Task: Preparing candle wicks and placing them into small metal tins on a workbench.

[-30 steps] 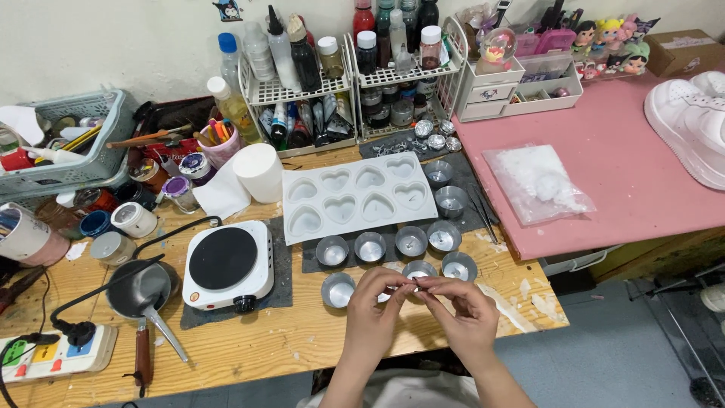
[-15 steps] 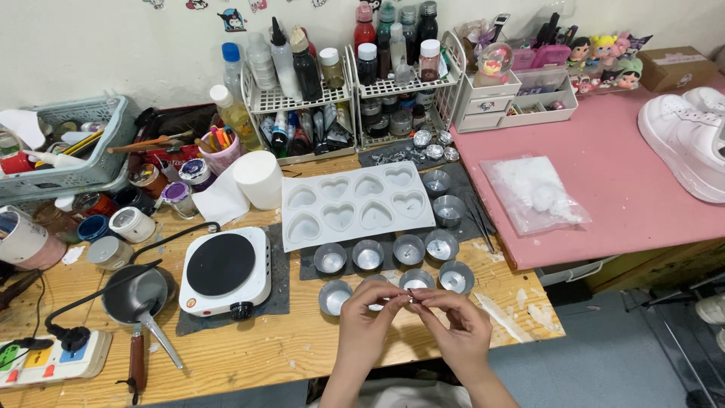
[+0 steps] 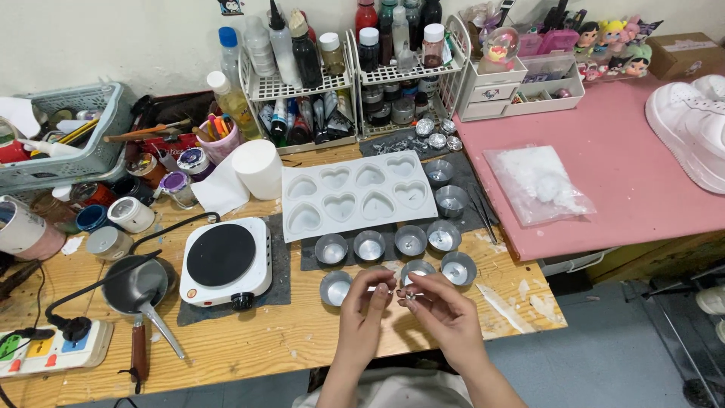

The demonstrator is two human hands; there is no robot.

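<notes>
Above the front edge of a cluttered wooden tabletop [image 3: 302, 340], the right hand [image 3: 445, 313] pinches a tiny metal wick tab [image 3: 410, 297] at its fingertips; the left hand [image 3: 364, 310], fingers curled together, hovers just beside it. Light, thin and likely slippery, it is best gripped by its rim. Small aluminium cups [image 3: 411, 240] stand behind.

Bright, even indoor light falls from above, leaving only soft, short shadows beneath the white heart-shaped silicone mould [image 3: 359, 196] and the small round metal cups [image 3: 411, 240]. Faint glare glints inside those cups. Focus is sharp across the pale wooden tabletop [image 3: 272, 332]; straight lines bow slightly towards the edges.
</notes>
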